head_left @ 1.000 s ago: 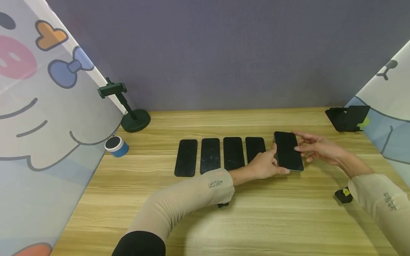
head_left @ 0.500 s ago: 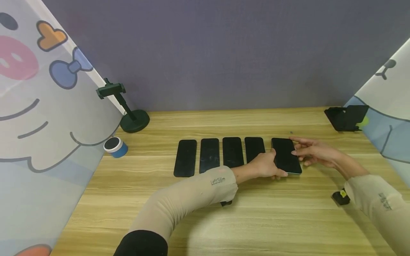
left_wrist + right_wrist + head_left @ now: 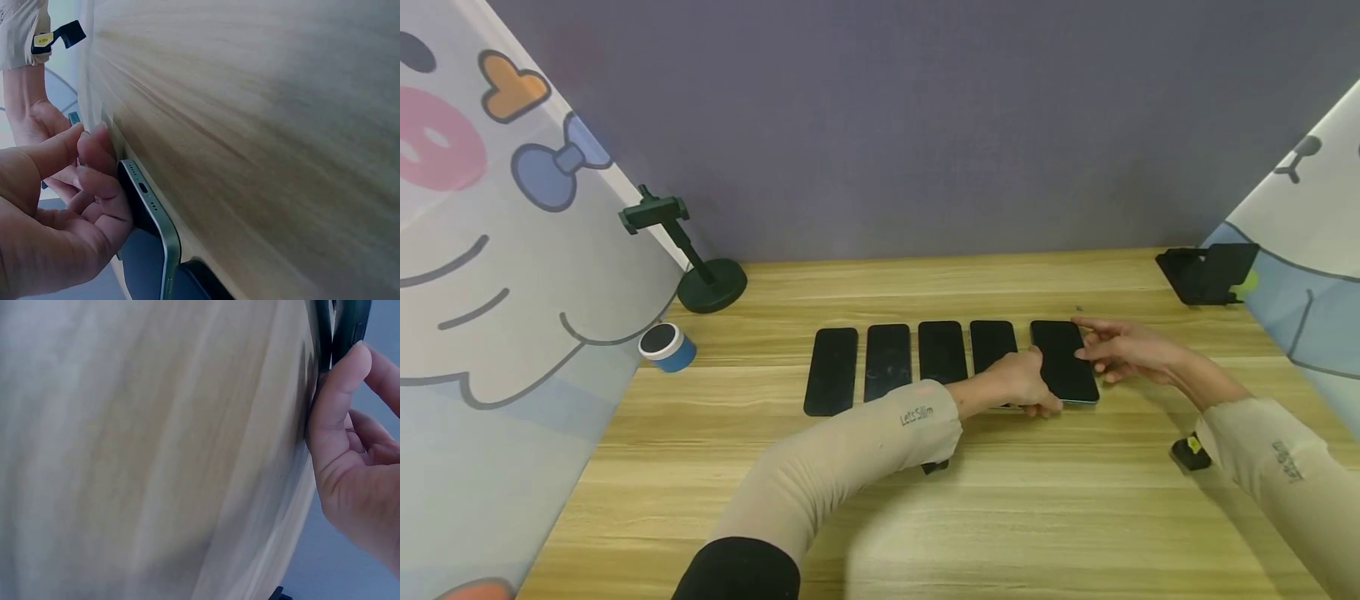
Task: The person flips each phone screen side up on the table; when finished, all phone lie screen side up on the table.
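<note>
Five black-screened smartphones lie side by side on the wooden table. The rightmost smartphone (image 3: 1064,362) lies flat between my two hands. My left hand (image 3: 1022,379) holds its left side near the lower corner, covering part of the neighbouring smartphone (image 3: 991,342). My right hand (image 3: 1131,348) holds its right side, index finger at the top corner, thumb on the edge. The left wrist view shows curled fingers against a phone with a charging port (image 3: 147,197). In the right wrist view, the thumb (image 3: 340,381) touches a dark phone's side. To the left lie more phones (image 3: 942,354).
A dark green phone stand (image 3: 711,285) stands at the back left, with a blue and white jar (image 3: 668,347) in front of it. A black folding stand (image 3: 1208,273) sits at the back right. A grey panel (image 3: 880,125) closes off the rear.
The rightmost smartphone came down from a raised position onto the table and shifted slightly left into the row. Both hands moved with it, the left drawing back a little.
</note>
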`<state>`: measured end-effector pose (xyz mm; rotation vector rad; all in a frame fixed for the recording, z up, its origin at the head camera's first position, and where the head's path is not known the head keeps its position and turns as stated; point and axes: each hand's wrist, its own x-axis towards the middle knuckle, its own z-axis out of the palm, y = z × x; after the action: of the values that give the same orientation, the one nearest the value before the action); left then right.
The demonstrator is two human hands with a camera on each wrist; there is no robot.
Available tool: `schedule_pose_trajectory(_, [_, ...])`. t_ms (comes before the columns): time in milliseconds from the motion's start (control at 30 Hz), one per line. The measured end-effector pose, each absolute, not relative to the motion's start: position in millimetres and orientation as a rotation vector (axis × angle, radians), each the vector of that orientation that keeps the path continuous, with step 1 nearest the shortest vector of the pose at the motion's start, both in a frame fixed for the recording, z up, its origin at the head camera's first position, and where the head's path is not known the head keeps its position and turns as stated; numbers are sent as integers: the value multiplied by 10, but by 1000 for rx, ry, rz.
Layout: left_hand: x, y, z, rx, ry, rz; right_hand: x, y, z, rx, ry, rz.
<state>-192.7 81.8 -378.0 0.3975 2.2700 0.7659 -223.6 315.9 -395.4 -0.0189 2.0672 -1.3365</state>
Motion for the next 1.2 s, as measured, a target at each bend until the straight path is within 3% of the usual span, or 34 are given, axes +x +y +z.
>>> schedule_pose_trajectory(533, [-1936,798,-3734,462,2237,743,-2222,3087,-3930,-111,2192,-1251])
schedule_pose_trajectory(933, [-1850,819,-3768,685,2636,154,-2244,3097,-3903,-164,2218,-1162])
schedule_pose_trajectory(1200, [-1788,826,-3855,731,2734,49,-2250,3102,-3878,-187,2234,-1128])
